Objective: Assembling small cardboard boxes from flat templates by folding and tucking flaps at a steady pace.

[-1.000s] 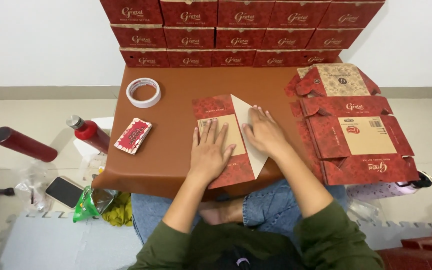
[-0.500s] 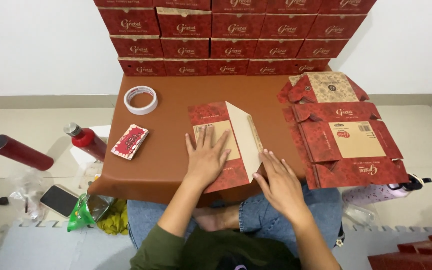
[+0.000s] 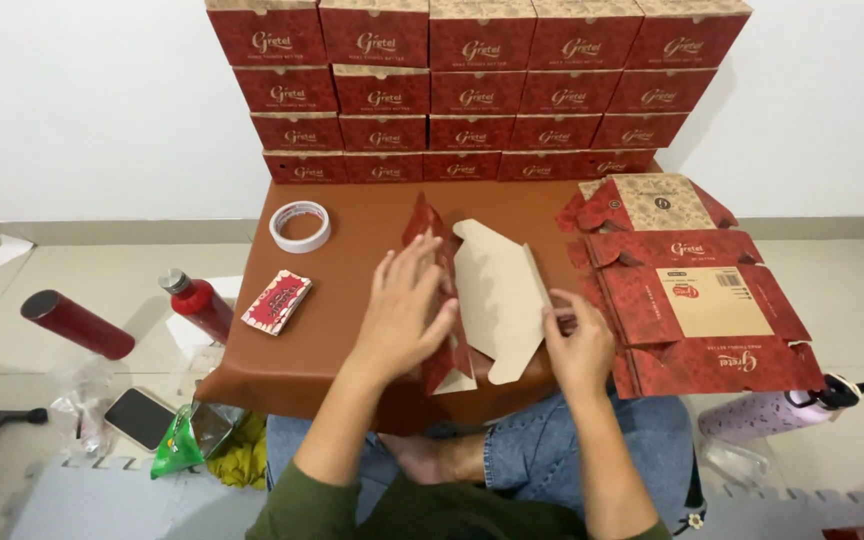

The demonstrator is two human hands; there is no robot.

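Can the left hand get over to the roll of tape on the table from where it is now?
Probably yes. The left hand lies flat on the folded red box panel, and the roll of tape sits up and to its left on the brown table, with only bare tabletop between them.

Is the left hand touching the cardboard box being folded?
Touching. The head view shows the left hand pressed flat against the red panel of the cardboard box.

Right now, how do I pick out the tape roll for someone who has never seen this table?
Start at the brown table in front of the wall of stacked red boxes. On its far left corner lies the tape roll, flat, beyond the left hand. It is the only white ring; the small red packet nearer the edge is rectangular.
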